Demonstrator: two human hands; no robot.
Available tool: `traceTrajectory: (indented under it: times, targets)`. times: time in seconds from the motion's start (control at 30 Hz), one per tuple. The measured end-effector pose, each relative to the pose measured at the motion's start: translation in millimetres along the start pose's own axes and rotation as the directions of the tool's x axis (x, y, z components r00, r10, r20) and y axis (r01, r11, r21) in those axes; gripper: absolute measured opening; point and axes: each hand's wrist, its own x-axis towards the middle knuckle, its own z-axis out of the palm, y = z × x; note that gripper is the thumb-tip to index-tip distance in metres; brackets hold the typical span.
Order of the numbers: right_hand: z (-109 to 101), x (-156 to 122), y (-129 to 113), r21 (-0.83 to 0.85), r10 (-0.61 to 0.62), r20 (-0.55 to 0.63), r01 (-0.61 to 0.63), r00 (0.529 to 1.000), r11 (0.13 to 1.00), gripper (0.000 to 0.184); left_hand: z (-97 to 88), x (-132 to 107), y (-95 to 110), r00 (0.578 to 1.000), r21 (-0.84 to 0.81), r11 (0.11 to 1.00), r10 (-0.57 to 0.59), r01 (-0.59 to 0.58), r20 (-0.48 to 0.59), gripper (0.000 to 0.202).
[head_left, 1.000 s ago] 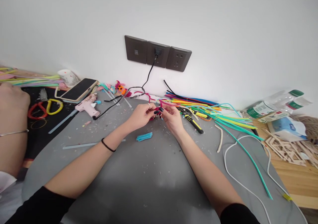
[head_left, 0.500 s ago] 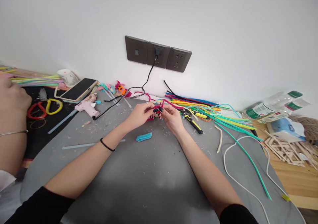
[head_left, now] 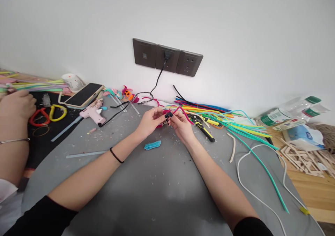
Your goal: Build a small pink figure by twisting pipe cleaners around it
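My left hand [head_left: 149, 121] and my right hand [head_left: 180, 124] meet over the far middle of the grey mat [head_left: 157, 187]. Both pinch a bent magenta pipe cleaner [head_left: 180, 111], whose free end sticks out to the right above my right fingers. A small red-pink bundle [head_left: 161, 123] sits between the two hands. A folded blue pipe cleaner piece [head_left: 152, 145] lies on the mat just in front of my left hand.
A pile of coloured pipe cleaners [head_left: 225, 119] and yellow-black pliers [head_left: 204, 129] lie to the right. A pink glue gun [head_left: 92, 113], a phone [head_left: 83, 94] and glue sticks [head_left: 85, 154] lie left. Another person's hand [head_left: 16, 105] rests at far left. White cord [head_left: 251, 190] loops right.
The free end of the magenta pipe cleaner has swung over to the right of my right hand. The other person's hand at far left has shifted slightly.
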Motion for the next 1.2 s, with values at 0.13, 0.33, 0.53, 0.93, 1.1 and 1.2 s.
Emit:
traceTrajectory:
  times: [0.13, 0.33, 0.53, 0.93, 1.1, 1.2]
  targets:
    - [1, -2, -2, 0.023, -0.016, 0.013, 0.015, 1.0, 1.0, 0.04, 7.8, -3, -5, 0.992, -0.13, 0.991, -0.057, 0.042, -0.114, 0.054]
    - [2, -4, -1, -0.019, -0.027, 0.025, 0.028, 0.999, 0.999, 0.04, 10.1, -5, -2, 0.982, -0.181, 0.982, -0.084, 0.053, -0.171, 0.056]
    - [0, -1, 2, 0.025, -0.031, 0.03, 0.03, 0.999, 0.999, 0.038, 13.3, -6, -5, 0.978, -0.19, 0.978, -0.121, 0.088, -0.172, 0.06]
    - [6, -5, -1, 0.03, -0.094, -0.022, 0.095, 0.995, 0.995, 0.036, 19.8, -8, -3, 0.973, -0.279, 0.958, -0.118, 0.059, -0.197, 0.057]
    - [6, -4, -1, 0.113, -0.079, -0.029, 0.082, 0.996, 0.99, 0.038, 21.5, -9, -1, 0.972, -0.341, 0.94, -0.105, 0.027, -0.212, 0.055]
    - [6, -5, -1, 0.127, -0.061, -0.02, 0.063, 0.998, 0.99, 0.037, 22.2, -10, -1, 0.965, -0.333, 0.943, -0.073, -0.015, -0.251, 0.051]
